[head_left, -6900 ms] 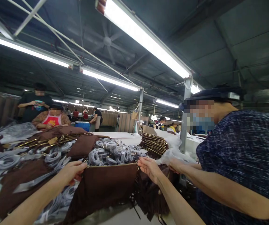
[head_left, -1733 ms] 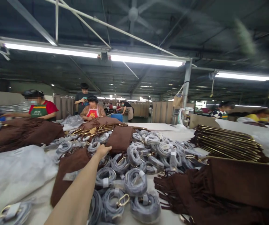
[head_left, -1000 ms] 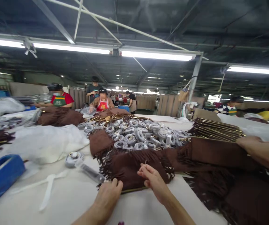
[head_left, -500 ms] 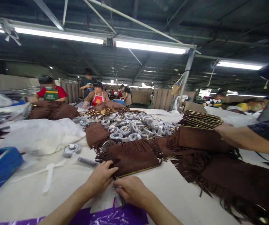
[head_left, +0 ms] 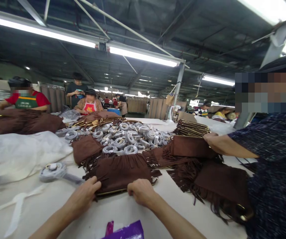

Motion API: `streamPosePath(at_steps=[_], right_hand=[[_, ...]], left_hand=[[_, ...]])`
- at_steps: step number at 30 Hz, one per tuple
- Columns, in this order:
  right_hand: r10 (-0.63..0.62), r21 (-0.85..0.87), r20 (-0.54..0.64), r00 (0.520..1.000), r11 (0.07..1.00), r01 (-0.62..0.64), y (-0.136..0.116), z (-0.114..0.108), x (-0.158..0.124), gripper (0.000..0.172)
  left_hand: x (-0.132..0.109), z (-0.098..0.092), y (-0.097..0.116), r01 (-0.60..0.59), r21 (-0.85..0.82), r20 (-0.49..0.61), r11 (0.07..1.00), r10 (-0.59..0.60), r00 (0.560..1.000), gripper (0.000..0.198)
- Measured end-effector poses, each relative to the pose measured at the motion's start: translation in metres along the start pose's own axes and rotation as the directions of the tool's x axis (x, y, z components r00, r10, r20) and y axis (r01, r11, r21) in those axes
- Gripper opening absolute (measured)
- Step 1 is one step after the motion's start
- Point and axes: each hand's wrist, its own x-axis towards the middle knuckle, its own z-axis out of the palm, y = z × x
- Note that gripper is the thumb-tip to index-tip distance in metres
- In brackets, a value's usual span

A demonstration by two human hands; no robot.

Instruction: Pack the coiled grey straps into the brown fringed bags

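Observation:
A dark brown fringed bag (head_left: 123,171) lies flat on the table in front of me, a gold zipper along its near edge. My left hand (head_left: 88,191) is closed on the bag's near left corner, thumb and fingers pressed together. At the right part of the zipper edge, my right hand (head_left: 141,192) has its fingers curled over the bag; their tips are hidden. Left of the bag sits a coiled grey strap (head_left: 53,172) in clear wrapping, its tail reaching toward my left hand. A purple plastic packet (head_left: 126,231) lies nearer to me.
Behind the bag is a heap of wrapped coiled straps (head_left: 130,136). More brown fringed bags (head_left: 222,181) lie at right, beside a co-worker (head_left: 277,159) whose hand reaches to a stack of gold-edged bags (head_left: 192,127). White plastic sheeting (head_left: 23,152) covers the left side.
My right hand has moved from the bag's left corner along its near edge to the right. The clear plastic between my hands is gone from view. The view has turned right, showing more of the co-worker.

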Motion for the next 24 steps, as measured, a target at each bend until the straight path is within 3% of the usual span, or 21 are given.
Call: streamPosePath(at_steps=[4,7,12,17,21,24], right_hand=[[0.166,-0.047,-0.043,0.985,0.985,-0.168,0.066,-0.004,-0.03,0.033],[0.204,-0.068,-0.051,0.978,0.976,-0.207,0.087,-0.006,-0.043,0.033],[0.199,-0.107,-0.106,0.974,0.972,-0.21,0.063,-0.005,-0.039,0.028],[0.123,-0.114,-0.133,0.983,0.984,-0.139,0.027,-0.002,-0.035,0.029],[-0.003,0.002,-0.15,0.989,1.0,0.003,0.008,-0.004,-0.035,0.027],[-0.044,0.113,-0.131,0.99,0.992,0.059,-0.003,-0.004,-0.028,0.032]], left_hand=[[-0.027,-0.002,-0.021,0.029,-0.083,0.009,0.996,-0.029,1.0,0.022],[-0.037,-0.007,-0.013,0.046,-0.063,0.031,0.997,-0.044,0.999,0.02],[-0.022,-0.013,0.02,0.044,0.09,-0.076,0.995,-0.037,0.996,0.021],[-0.004,0.017,0.024,-0.039,0.153,0.036,0.987,0.034,0.999,0.037],[-0.013,0.041,0.024,-0.098,0.117,-0.059,0.988,0.105,0.993,0.03],[-0.025,0.039,0.039,-0.14,0.076,-0.053,0.987,0.144,0.988,0.02]])
